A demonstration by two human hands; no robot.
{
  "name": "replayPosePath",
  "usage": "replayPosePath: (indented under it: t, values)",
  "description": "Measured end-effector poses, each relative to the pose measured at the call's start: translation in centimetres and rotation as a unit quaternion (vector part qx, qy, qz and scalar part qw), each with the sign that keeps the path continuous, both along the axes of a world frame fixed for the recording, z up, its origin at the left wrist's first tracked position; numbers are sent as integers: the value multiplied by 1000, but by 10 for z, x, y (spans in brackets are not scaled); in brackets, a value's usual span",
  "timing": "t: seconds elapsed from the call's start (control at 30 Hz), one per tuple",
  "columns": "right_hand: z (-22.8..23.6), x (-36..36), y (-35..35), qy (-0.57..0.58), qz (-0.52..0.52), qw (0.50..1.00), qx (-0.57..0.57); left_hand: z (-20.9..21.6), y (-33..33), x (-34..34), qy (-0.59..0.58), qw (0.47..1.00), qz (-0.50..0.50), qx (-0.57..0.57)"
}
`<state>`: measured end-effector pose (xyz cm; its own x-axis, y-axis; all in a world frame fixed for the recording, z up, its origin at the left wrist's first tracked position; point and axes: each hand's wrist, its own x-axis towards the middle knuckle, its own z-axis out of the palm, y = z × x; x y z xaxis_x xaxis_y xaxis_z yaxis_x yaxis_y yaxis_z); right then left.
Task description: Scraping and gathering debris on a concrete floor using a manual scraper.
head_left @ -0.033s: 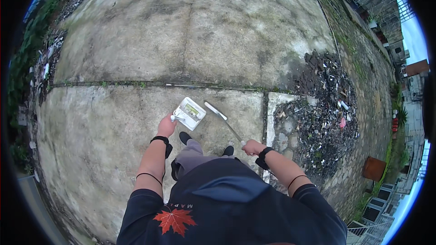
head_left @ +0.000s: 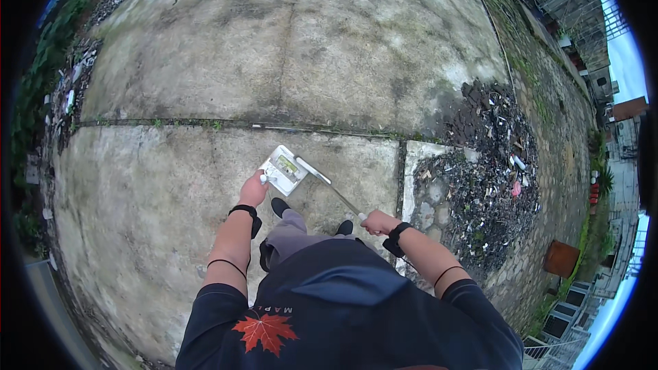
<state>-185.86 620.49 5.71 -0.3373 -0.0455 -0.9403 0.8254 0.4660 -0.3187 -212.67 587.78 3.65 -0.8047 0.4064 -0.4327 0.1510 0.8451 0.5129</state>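
My left hand (head_left: 255, 188) is closed around the white handle of a dustpan (head_left: 289, 187) in front of my left foot. A flat green-and-pale item (head_left: 285, 164) lies in the white pan. My right hand (head_left: 379, 223) grips the end of a broom's thin metal handle. The broom's long, narrow white head (head_left: 314, 171) is right beside the pan's right side; I cannot tell if they touch.
Around me is stained concrete ground (head_left: 205, 89), crossed by a weedy seam (head_left: 226, 125). A dark heap of rubble and litter (head_left: 480, 199) lies to the right. Further right stands a rusty brown box (head_left: 561, 259). Plants (head_left: 34, 89) and debris line the left edge.
My right hand has shifted slightly left, and the broom head has moved left toward the dustpan's right side. My left hand and the pan have stayed almost in place.
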Motion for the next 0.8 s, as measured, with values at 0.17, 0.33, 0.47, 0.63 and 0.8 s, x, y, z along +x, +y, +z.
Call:
replayPosePath:
  t: [0.17,0.33,0.47,0.63,0.8]
  values:
    - [59,-87,-62,-114,-289,944,-108,6,-47,-46,13,999,-12,-43]
    - [78,-110,-49,-101,-370,922,-60,6,-91,-87,-21,999,41,0]
    - [82,-132,-27,-74,-409,909,-43,3,-106,-105,-7,992,127,19]
    - [49,-195,-6,-3,-372,927,52,-1,-111,-128,7,982,187,39]
    - [-5,-279,4,24,-207,969,131,2,-94,-162,-10,974,226,16]
